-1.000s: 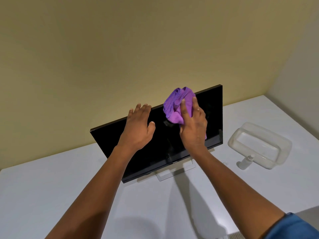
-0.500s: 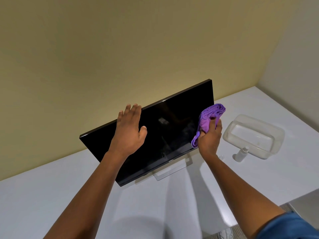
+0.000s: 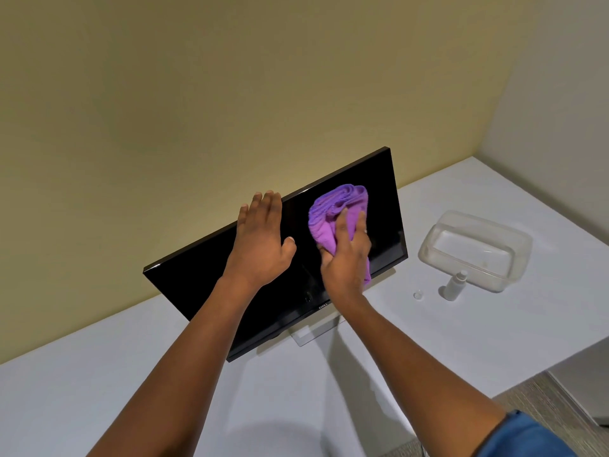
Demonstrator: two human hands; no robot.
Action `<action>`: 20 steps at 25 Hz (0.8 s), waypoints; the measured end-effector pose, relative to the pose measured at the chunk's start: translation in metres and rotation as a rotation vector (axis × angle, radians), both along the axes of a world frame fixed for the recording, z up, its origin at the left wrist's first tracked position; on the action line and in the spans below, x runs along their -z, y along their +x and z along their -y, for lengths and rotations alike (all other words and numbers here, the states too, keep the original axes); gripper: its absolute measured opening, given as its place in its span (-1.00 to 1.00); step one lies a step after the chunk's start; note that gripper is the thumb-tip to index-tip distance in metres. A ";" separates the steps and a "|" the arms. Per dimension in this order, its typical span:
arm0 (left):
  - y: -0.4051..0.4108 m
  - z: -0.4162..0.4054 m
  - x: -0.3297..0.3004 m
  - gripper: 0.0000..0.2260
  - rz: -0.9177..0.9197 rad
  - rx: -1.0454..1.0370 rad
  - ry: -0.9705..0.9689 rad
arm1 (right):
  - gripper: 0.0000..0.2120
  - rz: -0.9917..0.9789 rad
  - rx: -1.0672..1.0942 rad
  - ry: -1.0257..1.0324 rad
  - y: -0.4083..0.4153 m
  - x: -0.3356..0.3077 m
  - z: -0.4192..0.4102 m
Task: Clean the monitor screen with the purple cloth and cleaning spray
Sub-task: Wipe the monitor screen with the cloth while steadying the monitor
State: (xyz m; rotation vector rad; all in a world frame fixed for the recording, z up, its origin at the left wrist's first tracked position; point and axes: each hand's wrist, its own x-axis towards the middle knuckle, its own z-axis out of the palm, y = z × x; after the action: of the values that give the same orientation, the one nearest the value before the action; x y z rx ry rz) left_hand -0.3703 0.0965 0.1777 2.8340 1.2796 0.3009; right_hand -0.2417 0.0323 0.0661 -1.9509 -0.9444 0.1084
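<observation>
Monitor (image 3: 211,285): left hand (image 3: 262,240) flat on top edge; right hand (image 3: 346,258) beside it, grip bunching purple cloth (image 3: 333,209) against screen

A broad yellow wall (image 3: 204,103) fills the upper part of the view, lit most brightly low down near its middle and shading darker toward the top corners. At the right it meets a paler, grey-white wall (image 3: 557,117) in a vertical corner. A white table (image 3: 79,384) is pushed against both walls, its far right corner tucked into that join. Soft shadows lie across the tabletop toward its near edge. Beyond the table's right edge, at the lower right, a strip of grey-beige floor (image 3: 543,407) shows, with a streaked, carpet-like texture, bordered by a white panel (image 3: 590,387).
</observation>
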 end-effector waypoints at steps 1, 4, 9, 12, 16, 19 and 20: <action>0.005 0.000 0.000 -0.30 -0.004 0.007 -0.001 | -0.20 0.066 -0.020 -0.017 -0.003 -0.002 -0.002; 0.019 -0.002 0.001 -0.30 -0.006 0.029 0.006 | -0.12 0.166 -0.053 -0.017 0.012 -0.005 -0.007; 0.023 -0.005 0.003 -0.32 0.005 0.041 0.028 | -0.22 0.065 0.052 -0.043 0.072 0.003 -0.004; 0.022 -0.005 0.006 -0.32 -0.005 0.039 0.058 | -0.30 0.016 0.075 -0.105 0.094 0.015 0.002; 0.022 -0.003 0.010 -0.32 -0.028 0.026 0.131 | -0.29 -0.096 0.132 -0.110 0.091 0.034 0.013; 0.014 0.001 0.014 -0.33 -0.024 -0.012 0.153 | -0.32 -0.215 0.159 -0.086 0.065 0.041 0.016; 0.009 0.003 0.015 -0.33 -0.020 -0.041 0.159 | -0.34 -0.235 0.168 -0.082 0.053 0.043 0.017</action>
State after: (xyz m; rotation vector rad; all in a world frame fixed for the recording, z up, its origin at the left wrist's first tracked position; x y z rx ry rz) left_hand -0.3615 0.0933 0.1627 2.9510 1.3784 0.3929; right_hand -0.1887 0.0152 0.0230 -2.0326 -0.6290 0.2768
